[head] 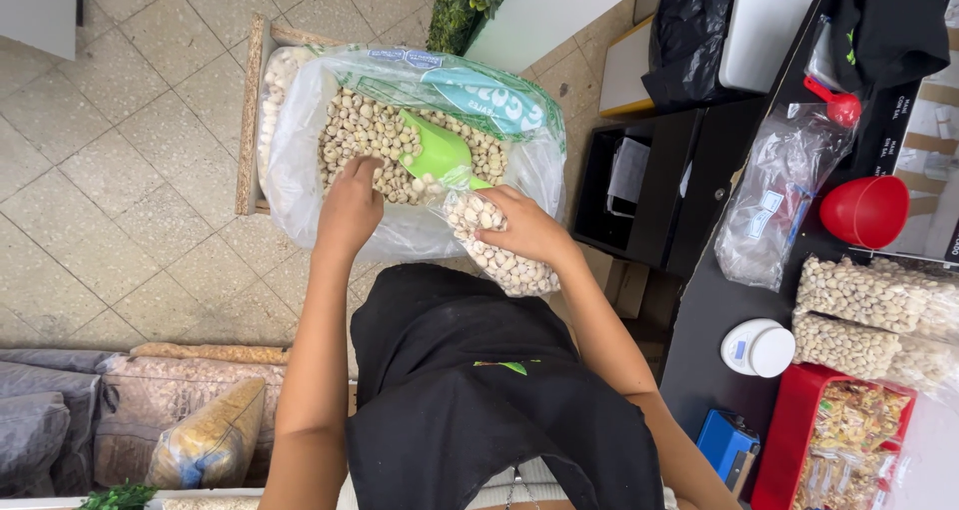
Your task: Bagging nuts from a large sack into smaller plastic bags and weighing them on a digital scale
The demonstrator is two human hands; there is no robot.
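Observation:
A big clear plastic sack full of pale round nuts stands open on the floor in front of me. My left hand reaches into it, fingers curled down among the nuts; whether it holds any is hidden. My right hand grips a small clear bag partly filled with the same nuts, held at the sack's right rim. A bright green scoop lies on the nuts, its handle pointing toward the small bag's mouth.
A wooden frame edges the sack on the tiled floor. On the black counter at right are a white scale, a red bowl, filled nut bags, empty clear bags and a red tray. Sacks lie at lower left.

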